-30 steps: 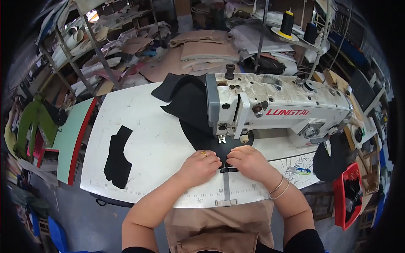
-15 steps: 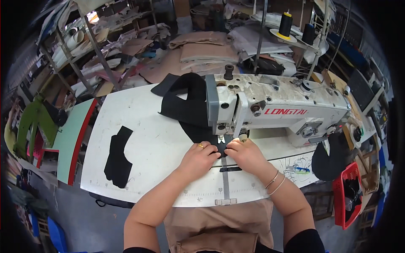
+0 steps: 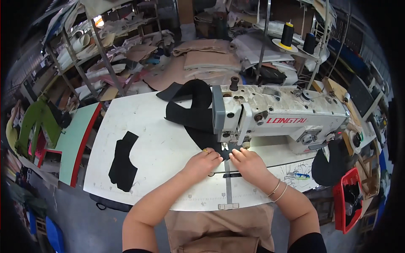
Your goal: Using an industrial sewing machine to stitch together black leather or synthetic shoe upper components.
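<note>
A white sewing machine [image 3: 278,116] stands on a white table [image 3: 156,147]. Black fabric [image 3: 192,109] runs from the far side of the table under the machine's needle, with its far end folded up in a loop. My left hand [image 3: 202,162] and my right hand [image 3: 247,162] lie side by side on the fabric's near end, just in front of the presser foot. Both press it flat with the fingertips pointing at the needle. The left hand wears a ring, and the right wrist has thin bangles.
A separate black fabric piece [image 3: 123,162] lies on the table's left part. Thread cones [image 3: 287,33] stand behind the machine. A red basket [image 3: 348,202] hangs at the right. Shelves and stacked tan cloth [image 3: 206,57] fill the background. A green board [image 3: 78,141] adjoins the table's left.
Both hands have slid forward toward the needle, and the fabric has fed further through. The black fabric behind the machine has bunched up higher.
</note>
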The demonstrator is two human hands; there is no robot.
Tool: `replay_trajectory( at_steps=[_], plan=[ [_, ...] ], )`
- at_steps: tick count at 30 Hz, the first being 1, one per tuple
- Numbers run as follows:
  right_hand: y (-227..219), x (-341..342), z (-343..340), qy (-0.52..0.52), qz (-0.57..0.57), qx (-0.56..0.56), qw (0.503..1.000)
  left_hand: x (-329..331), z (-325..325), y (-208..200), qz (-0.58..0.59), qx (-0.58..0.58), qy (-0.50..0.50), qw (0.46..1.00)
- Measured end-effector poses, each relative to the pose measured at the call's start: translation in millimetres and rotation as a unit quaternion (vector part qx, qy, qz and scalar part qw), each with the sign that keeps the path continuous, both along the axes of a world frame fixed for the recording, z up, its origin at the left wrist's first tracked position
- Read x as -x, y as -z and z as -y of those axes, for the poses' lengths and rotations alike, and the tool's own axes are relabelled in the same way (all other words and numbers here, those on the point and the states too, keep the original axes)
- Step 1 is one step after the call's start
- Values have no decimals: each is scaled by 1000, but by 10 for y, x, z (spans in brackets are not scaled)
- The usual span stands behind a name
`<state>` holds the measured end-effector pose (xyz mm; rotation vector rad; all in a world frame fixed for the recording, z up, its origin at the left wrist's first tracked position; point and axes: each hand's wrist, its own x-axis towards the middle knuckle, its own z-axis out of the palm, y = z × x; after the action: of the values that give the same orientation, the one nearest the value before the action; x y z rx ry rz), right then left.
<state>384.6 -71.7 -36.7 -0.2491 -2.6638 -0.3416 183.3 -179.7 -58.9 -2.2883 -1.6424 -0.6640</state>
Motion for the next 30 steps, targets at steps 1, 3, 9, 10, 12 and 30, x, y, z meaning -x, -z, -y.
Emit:
replay_trajectory(
  at_steps=[1, 3, 9, 10, 12, 30],
  plan=[
    [-1, 5, 4, 0, 1, -1, 1000, 26, -16, -1, -7, 9, 7, 1000],
    [11, 25, -5, 42, 40, 5, 998, 67, -51, -30, -16, 17, 14, 1000],
    [343, 219, -542, 249, -115, 73, 959, 134, -122, -35, -7, 18, 27, 999],
    [406, 288, -705, 283, -92, 123, 947, 144, -133, -13, 6, 12, 31, 999],
    [491, 421, -1005, 315, -70, 175, 930, 154, -131, 1, 18, 6, 35, 999],
    [-71, -395, -305, 172, -64, 230, 956, 290, -183, 46, 32, 24, 26, 999]
  ],
)
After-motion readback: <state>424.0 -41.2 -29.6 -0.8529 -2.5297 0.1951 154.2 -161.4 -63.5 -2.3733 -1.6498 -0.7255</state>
